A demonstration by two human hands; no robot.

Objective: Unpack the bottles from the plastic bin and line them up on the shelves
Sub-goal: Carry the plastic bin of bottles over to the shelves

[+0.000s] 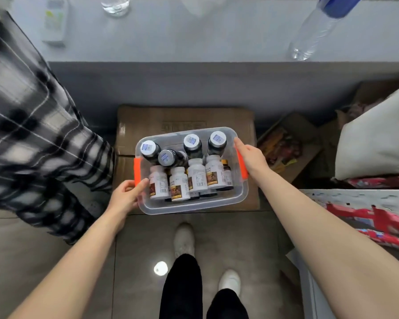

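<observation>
A clear plastic bin (241,196) with orange handles sits over a cardboard box, low in front of me. It holds several white-labelled bottles (179,184) lying in its near half and several dark bottles (192,143) with barcode stickers on their caps in its far half. My left hand (127,194) grips the bin's left rim near the orange handle (137,170). My right hand (251,157) grips the right rim, covering part of the other orange handle (242,165). A grey shelf (194,35) runs across the top of the view.
On the shelf stand a clear water bottle (318,31) with a blue cap, a small white box (54,21) and a glass (115,5). A person in a plaid garment (32,134) stands close on the left. Open cartons (288,146) and red-printed boxes (378,217) crowd the right.
</observation>
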